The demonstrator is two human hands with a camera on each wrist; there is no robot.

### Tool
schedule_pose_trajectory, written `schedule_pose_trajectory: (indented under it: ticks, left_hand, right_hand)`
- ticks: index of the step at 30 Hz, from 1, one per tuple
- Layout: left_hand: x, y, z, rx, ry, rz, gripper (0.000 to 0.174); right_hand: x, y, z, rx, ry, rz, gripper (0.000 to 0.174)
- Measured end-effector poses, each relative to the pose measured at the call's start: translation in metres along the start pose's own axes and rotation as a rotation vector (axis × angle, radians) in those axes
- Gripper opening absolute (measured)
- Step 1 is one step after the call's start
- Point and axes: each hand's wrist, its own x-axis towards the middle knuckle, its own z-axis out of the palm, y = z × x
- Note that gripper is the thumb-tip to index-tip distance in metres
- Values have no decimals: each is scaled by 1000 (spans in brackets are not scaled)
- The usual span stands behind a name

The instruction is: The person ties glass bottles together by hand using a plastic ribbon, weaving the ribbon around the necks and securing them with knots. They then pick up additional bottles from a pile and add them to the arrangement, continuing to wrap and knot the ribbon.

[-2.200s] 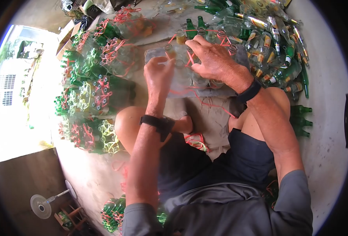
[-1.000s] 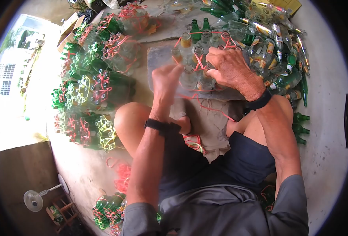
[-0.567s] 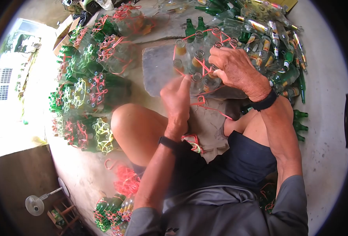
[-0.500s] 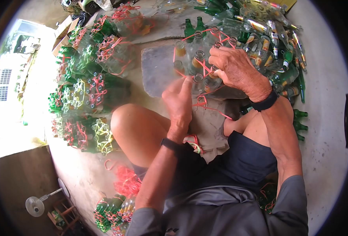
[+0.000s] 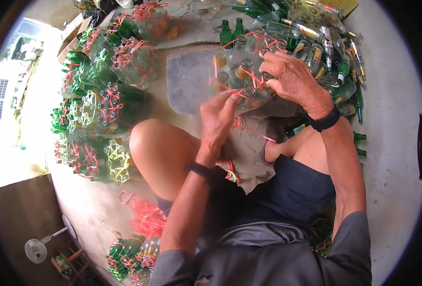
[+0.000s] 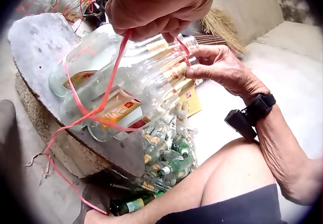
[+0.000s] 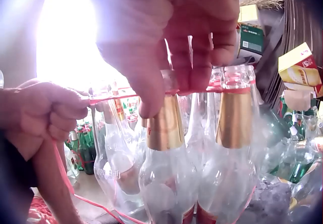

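Note:
Several clear glass bottles (image 5: 242, 71) stand together on a flat grey slab (image 5: 182, 90), with red plastic twine (image 6: 108, 90) wound round and crossed between their necks. My left hand (image 5: 218, 114) is curled tight at the front left of the cluster, gripping the twine pulled taut from the front bottle's neck. In the right wrist view that left hand (image 7: 45, 108) has the loose length trailing below it. My right hand (image 5: 292, 78) has thumb and fingers round the neck of a gold-foiled bottle (image 7: 166, 125) at the right of the cluster.
Loose bottles (image 5: 311, 33) lie heaped beyond and right of the slab. Two green bottles (image 5: 226, 33) stand behind the cluster. Tied bundles of bottles (image 5: 92, 105) line the floor at left. Red twine (image 5: 149, 217) lies piled beside the left knee.
My left hand has swung from the cluster's left side toward me and then right, bringing the twine along the front bottle. My right hand has shifted from the middle to the right-hand necks.

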Motion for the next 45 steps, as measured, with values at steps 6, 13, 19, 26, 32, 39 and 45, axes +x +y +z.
schedule_pose_trajectory:
  ticks: [6,13,19,26,32,39,45]
  left_hand:
    - [0,7,-9,49,-32,-153,25]
    - [10,4,-4,-37,4,-158,28]
    - [14,5,0,-36,64,-186,28]
    - [16,-6,9,64,196,-190,37]
    - [18,-9,17,78,288,-227,42]
    - [17,-12,19,55,313,-256,45]
    - [16,-6,18,59,320,-259,45]
  right_hand:
    - [1,-1,-4,-9,-41,14,23]
    - [7,-11,-10,-35,-142,68,19]
    - [29,-30,-11,217,-158,38,18]
    - [39,-25,11,270,-375,-6,37]
    - [48,-32,2,209,-493,17,39]
    - [59,-34,3,175,-698,56,44]
    - [65,-47,-13,-17,-649,-48,24]
